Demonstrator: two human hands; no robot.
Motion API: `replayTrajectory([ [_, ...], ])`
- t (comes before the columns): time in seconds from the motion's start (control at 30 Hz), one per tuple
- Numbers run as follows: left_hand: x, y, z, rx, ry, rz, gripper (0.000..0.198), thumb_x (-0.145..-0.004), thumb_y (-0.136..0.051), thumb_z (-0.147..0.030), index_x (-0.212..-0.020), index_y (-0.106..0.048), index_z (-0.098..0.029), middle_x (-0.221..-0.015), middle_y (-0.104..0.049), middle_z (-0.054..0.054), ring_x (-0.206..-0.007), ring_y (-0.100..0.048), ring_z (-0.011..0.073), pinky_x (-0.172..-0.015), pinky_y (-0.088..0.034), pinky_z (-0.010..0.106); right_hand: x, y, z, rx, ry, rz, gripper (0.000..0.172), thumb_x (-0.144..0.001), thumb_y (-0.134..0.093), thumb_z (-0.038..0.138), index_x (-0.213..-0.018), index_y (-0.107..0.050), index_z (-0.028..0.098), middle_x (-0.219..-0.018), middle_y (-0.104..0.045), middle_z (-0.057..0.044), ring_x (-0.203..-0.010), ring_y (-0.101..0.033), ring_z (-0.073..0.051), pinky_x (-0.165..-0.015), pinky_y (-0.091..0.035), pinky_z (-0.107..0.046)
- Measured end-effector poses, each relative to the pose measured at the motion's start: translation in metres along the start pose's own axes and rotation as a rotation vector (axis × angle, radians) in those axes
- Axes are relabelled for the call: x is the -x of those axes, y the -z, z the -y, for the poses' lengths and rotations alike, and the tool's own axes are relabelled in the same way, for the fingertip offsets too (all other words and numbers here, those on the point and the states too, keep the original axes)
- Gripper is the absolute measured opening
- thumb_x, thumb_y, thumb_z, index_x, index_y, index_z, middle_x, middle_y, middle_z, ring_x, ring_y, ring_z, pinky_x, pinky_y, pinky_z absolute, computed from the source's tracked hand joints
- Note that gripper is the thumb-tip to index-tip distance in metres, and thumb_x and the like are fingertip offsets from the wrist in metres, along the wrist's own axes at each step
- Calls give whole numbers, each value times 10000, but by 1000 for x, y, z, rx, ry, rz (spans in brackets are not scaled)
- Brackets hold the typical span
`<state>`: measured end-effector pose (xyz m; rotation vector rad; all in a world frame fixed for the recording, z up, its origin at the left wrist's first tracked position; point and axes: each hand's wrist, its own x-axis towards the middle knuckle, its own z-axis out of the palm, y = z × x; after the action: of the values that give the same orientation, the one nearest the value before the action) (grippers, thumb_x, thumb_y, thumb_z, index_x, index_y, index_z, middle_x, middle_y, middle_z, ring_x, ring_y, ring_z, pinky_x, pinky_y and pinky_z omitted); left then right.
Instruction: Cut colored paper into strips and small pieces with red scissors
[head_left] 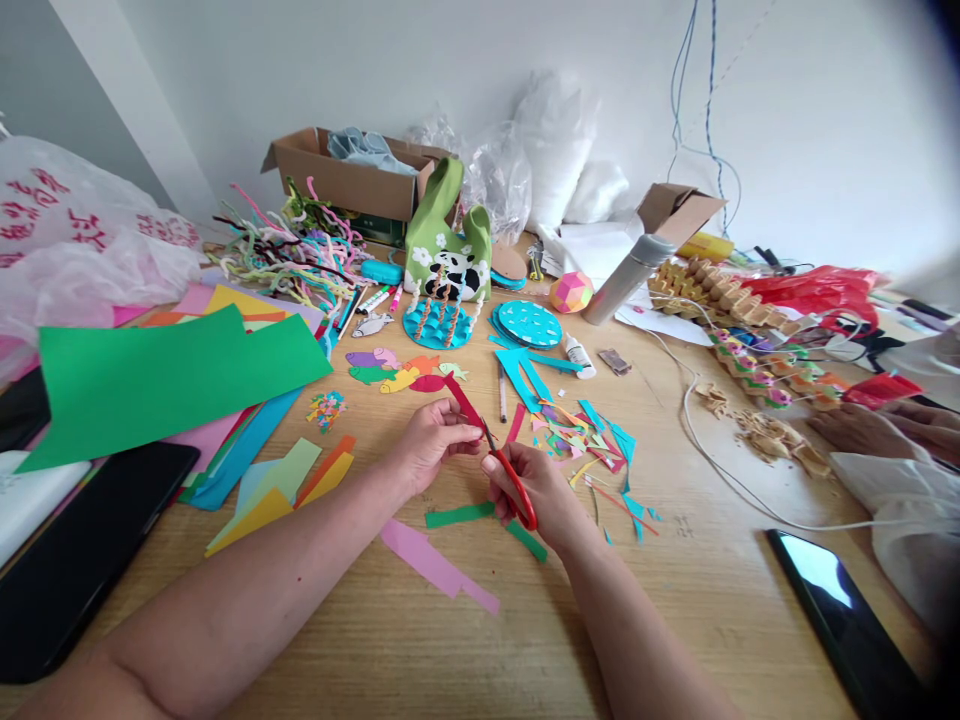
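My left hand (442, 440) pinches a narrow red paper strip (463, 397) above the middle of the table. Red-handled scissors (516, 487) sit in my right hand (544, 490), their blades up against the strip near my left fingertips. Just beyond my hands lie colourful paper fish (405, 372) in purple, green, yellow, orange and red. To the right are scattered paper scraps (570, 435) and cut blue paper (525, 378). Below my hands rest a green paper strip (459, 515) and a pink paper piece (439, 565). A pile of tiny coloured bits (326, 410) lies left of my left hand.
Coloured paper sheets (172, 370) and a black case (97, 550) occupy the left. A panda bag (448, 235), blue discs (529, 325) and a grey bottle (628, 280) stand behind. At right, a phone (840, 610), a white cable (697, 455) and another person's hands (862, 430).
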<state>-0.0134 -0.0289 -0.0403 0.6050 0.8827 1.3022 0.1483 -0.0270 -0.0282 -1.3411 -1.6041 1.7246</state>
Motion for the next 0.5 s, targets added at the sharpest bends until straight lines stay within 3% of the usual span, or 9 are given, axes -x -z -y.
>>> replayTrajectory([
  [0.5, 0, 1, -2, -46, -24, 36, 240, -591, -743, -128, -782, -597, -130, -689, -647, 13, -623, -607, 121, -619, -488, 264, 1, 0, 0, 0, 3, 5, 497, -674, -719, 624, -664, -470, 194, -513, -588, 23, -361, -530, -105, -342, -408, -201],
])
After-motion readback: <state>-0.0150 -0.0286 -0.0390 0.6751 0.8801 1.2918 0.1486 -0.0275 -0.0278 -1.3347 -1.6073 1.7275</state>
